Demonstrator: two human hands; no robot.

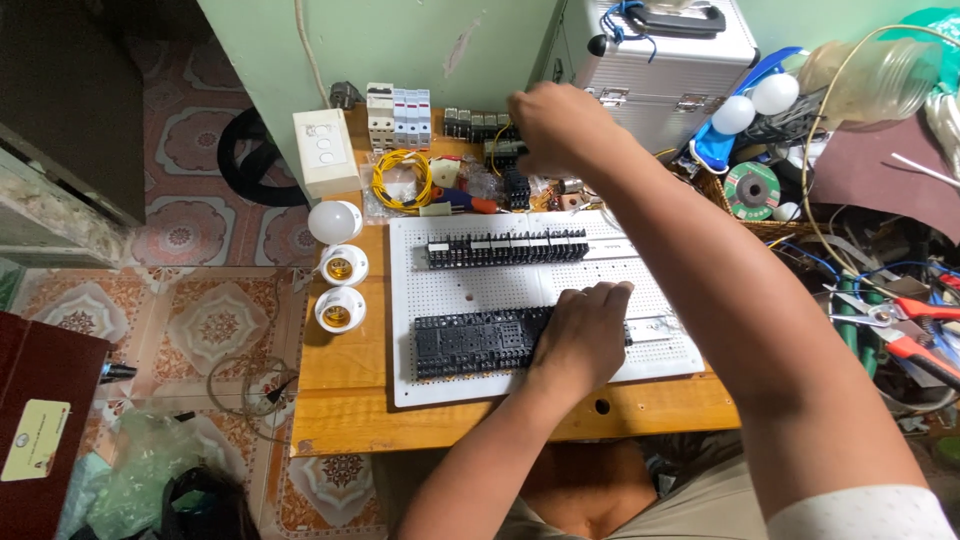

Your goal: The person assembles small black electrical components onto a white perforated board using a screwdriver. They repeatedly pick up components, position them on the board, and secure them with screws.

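**Hands at a white board of black sockets**

On a wooden table, a white pegboard panel lying flat, holes all over. Two rows of parts mounted across it: upper row of black blocks with pale tops along a rail, lower row of black sockets packed side by side, dark and ridged. Bare metal rail showing to the right of the lower row.

Left hand laid palm down over the right end of the lower row, fingers bent and together, tips at the upper edge of the sockets; pressing on them rather than closed around anything. Forearm coming up from the bottom edge.

Right hand stretched far across the board to the back of the table, knuckles up, fingers curled down among loose black parts. Cannot tell whether anything is pinched there; fingertips hidden.

Nearby: coil of yellow wire, white switch box, two white lamp holders, silver case.
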